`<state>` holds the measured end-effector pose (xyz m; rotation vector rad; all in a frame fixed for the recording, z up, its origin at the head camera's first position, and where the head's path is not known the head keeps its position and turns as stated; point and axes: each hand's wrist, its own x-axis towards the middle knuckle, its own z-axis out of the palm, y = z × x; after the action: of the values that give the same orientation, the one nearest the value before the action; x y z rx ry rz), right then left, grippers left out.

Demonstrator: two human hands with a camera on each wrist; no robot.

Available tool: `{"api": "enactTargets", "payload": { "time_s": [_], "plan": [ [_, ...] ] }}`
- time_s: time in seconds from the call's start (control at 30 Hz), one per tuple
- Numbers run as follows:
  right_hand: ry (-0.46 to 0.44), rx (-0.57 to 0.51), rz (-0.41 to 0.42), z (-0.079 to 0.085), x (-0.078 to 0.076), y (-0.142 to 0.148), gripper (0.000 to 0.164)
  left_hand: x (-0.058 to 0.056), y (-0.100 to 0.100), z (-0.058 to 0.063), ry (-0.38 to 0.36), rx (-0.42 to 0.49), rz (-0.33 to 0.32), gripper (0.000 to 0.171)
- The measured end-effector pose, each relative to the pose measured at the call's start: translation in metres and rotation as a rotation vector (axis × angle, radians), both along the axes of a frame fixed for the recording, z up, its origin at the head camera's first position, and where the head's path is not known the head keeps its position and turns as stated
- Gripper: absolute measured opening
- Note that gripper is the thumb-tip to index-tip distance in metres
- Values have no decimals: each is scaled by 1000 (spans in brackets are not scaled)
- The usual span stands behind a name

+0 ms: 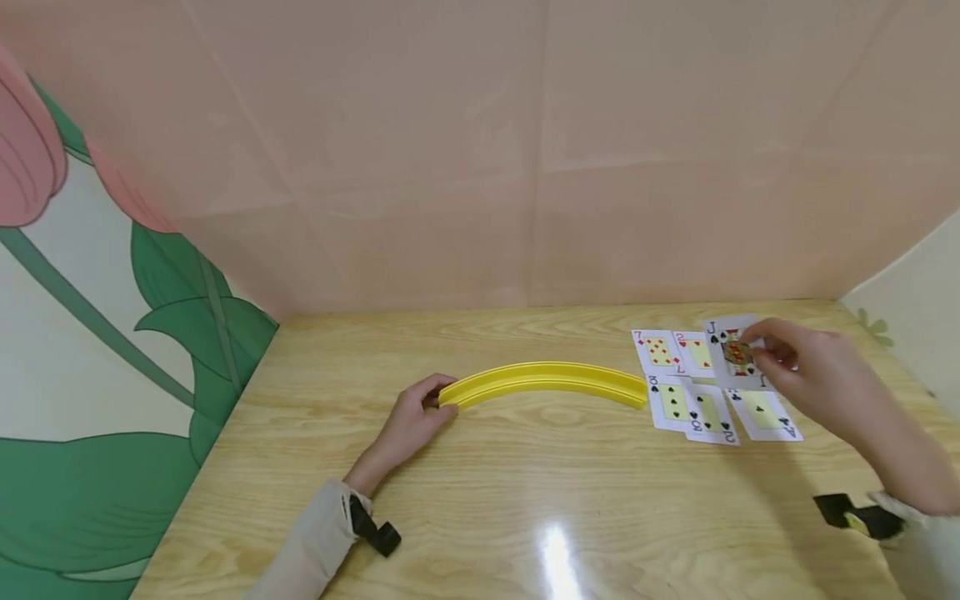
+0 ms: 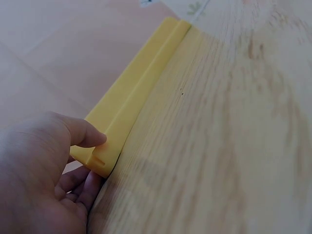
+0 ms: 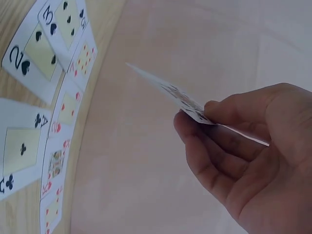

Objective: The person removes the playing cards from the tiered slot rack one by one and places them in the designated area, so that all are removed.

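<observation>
With thumb and fingers, my left hand [image 1: 408, 421] grips the left end of a curved yellow card holder [image 1: 551, 379], grooved along its length and resting on the table. In the left wrist view the thumb presses on the holder's near end. My right hand [image 1: 817, 371] pinches a jack playing card [image 1: 731, 350] by its edge, raised over the face-up cards at the right. The right wrist view shows this jack tilted, seen almost edge-on. Beneath and beside it lie the seven of diamonds [image 1: 660, 350], two of hearts [image 1: 697, 354] and ace of clubs [image 1: 763, 410].
The three of spades [image 1: 670, 404] and two of spades [image 1: 708, 414] overlap close to the holder's right end. A king of hearts [image 3: 56, 165] and another red card [image 3: 51, 212] also lie in the right wrist view. A pink cloth [image 1: 525, 167] hangs behind the wooden table [image 1: 465, 517].
</observation>
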<state>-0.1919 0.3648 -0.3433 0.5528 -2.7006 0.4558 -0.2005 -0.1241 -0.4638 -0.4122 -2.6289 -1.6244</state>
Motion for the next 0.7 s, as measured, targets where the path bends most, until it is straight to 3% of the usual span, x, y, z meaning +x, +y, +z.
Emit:
{"api": "enactTargets", "payload": {
  "time_s": [0.27, 0.5, 0.7],
  "plan": [
    [-110, 26, -100, -8, -8, 31, 9, -1, 1, 0, 5, 2, 5, 30],
    [-217, 42, -191, -18, -13, 70, 14, -1, 3, -1, -5, 4, 8, 30],
    [-366, 110, -128, -33, -20, 101, 12, -1, 4, -1, -12, 5, 4, 30]
  ]
}}
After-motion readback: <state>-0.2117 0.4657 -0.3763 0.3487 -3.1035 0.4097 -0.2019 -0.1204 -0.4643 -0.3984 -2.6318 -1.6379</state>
